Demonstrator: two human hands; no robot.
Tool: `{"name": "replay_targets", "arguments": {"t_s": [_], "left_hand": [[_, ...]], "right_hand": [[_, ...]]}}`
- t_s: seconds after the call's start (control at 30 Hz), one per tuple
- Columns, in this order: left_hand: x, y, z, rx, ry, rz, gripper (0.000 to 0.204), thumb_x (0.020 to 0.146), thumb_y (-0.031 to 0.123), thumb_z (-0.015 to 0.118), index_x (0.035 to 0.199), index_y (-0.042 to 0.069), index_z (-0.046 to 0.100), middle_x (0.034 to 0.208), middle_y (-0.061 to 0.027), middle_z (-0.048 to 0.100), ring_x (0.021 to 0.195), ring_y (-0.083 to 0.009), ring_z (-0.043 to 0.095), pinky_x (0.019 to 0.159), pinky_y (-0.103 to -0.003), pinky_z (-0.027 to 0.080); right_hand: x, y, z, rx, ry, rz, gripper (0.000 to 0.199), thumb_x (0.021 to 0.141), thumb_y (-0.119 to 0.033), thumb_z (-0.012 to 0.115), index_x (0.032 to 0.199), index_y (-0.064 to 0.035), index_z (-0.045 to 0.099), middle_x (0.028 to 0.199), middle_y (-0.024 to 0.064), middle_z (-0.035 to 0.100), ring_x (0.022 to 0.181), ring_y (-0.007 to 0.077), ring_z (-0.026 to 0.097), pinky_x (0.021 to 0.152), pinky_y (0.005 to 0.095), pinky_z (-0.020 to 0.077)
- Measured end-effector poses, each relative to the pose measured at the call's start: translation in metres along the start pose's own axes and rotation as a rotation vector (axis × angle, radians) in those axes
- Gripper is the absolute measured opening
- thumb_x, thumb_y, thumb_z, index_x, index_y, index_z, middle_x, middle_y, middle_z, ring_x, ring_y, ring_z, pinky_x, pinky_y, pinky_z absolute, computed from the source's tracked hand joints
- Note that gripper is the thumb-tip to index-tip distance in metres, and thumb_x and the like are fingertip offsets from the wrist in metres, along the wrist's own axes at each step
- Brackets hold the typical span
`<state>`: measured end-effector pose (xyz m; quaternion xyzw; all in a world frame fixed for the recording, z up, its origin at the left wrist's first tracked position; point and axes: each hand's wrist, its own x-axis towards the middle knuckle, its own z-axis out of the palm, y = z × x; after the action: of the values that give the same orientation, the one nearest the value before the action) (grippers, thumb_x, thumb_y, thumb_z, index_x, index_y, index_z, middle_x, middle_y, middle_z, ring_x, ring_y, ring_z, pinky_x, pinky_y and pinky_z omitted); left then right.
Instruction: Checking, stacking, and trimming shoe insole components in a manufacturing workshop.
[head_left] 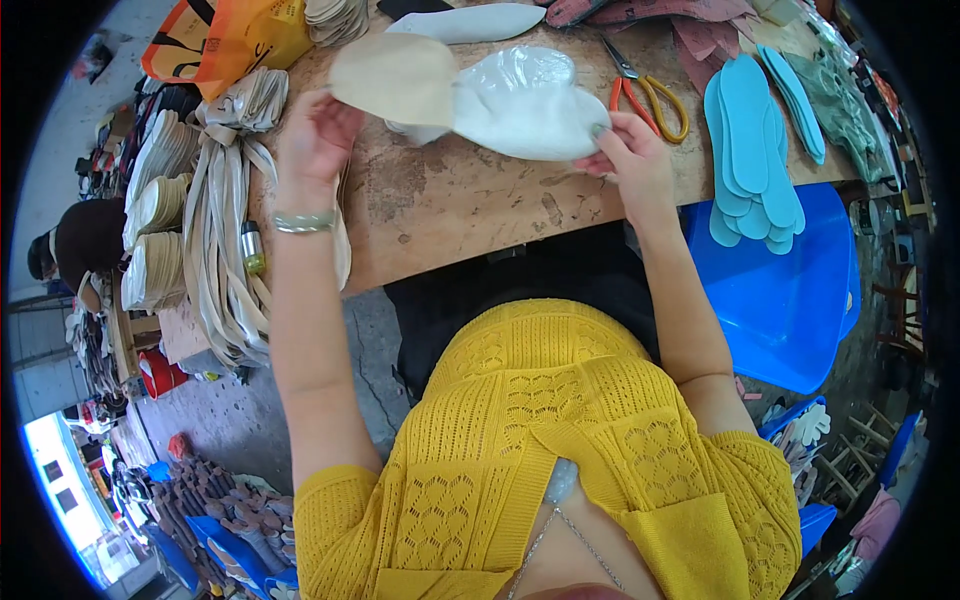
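Note:
Over the far part of the workbench, my left hand [322, 128] is at the near-left edge of a flat beige insole-shaped piece [393, 82], its fingers curled closed and partly hidden against it. My right hand [634, 160] pinches the right end of a glossy white sole-shaped piece [520, 115] between thumb and fingers. The beige and white pieces meet or overlap in the middle; whether they are joined, I cannot tell. Another long white sole-shaped piece [480, 22] lies just beyond them. Scissors [648, 92] with red and yellow handles rest beside my right hand.
Light blue insoles [745, 130] overhang the bench [440, 220] edge above a blue plastic tub [770, 300]. Beige strips [215, 230] hang off the left side, near stacked cream pieces [155, 270] and a small bottle [253, 248]. An orange-yellow bag [235, 45] stands far left.

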<state>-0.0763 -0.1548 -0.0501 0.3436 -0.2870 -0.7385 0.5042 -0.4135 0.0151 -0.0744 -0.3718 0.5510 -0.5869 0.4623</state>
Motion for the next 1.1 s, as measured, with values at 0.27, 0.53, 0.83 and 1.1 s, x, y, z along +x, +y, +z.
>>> {"name": "replay_targets", "arguments": {"t_s": [0.27, 0.53, 0.83, 1.1], "left_hand": [[0.081, 0.113, -0.113, -0.028, -0.085, 0.043, 0.016, 0.085, 0.010, 0.055, 0.093, -0.003, 0.059, 0.096, -0.0124, 0.066, 0.094, -0.0252, 0.064, 0.088, -0.038, 0.055], [0.061, 0.088, 0.039, 0.371, 0.181, 0.468, 0.028, 0.089, 0.017, 0.058, 0.107, -0.005, 0.060, 0.105, -0.0138, 0.065, 0.100, -0.0236, 0.062, 0.094, -0.035, 0.049], [-0.019, -0.064, 0.110, 1.628, -0.175, 0.751, 0.039, 0.086, 0.035, 0.064, 0.100, -0.001, 0.062, 0.099, -0.0193, 0.064, 0.092, -0.0314, 0.062, 0.083, -0.039, 0.047], [-0.068, -0.108, 0.092, 1.710, -0.085, 0.239, 0.038, 0.086, 0.037, 0.062, 0.093, 0.000, 0.064, 0.087, -0.0181, 0.065, 0.078, -0.0337, 0.062, 0.073, -0.042, 0.048]], "right_hand": [[-0.037, 0.002, -0.046, -0.199, 0.067, 0.074, 0.030, 0.092, -0.005, 0.051, 0.121, 0.0004, 0.055, 0.081, 0.0046, 0.065, 0.062, 0.0095, 0.062, 0.055, 0.0203, 0.0476], [-0.042, -0.003, -0.077, -0.611, 0.118, -0.011, 0.031, 0.087, -0.005, 0.056, 0.119, -0.0025, 0.060, 0.072, 0.0055, 0.061, 0.063, 0.0128, 0.061, 0.056, 0.0267, 0.0484], [-0.031, -0.022, -0.028, -1.038, 0.041, -0.704, 0.036, 0.076, -0.013, 0.070, 0.109, -0.0061, 0.061, 0.106, 0.0124, 0.058, 0.100, 0.0311, 0.056, 0.086, 0.0408, 0.0451], [-0.029, 0.015, 0.022, -0.909, -0.385, -0.781, 0.020, 0.075, -0.013, 0.070, 0.093, -0.0079, 0.064, 0.101, 0.0033, 0.061, 0.100, 0.0238, 0.056, 0.085, 0.0365, 0.0426]]}}
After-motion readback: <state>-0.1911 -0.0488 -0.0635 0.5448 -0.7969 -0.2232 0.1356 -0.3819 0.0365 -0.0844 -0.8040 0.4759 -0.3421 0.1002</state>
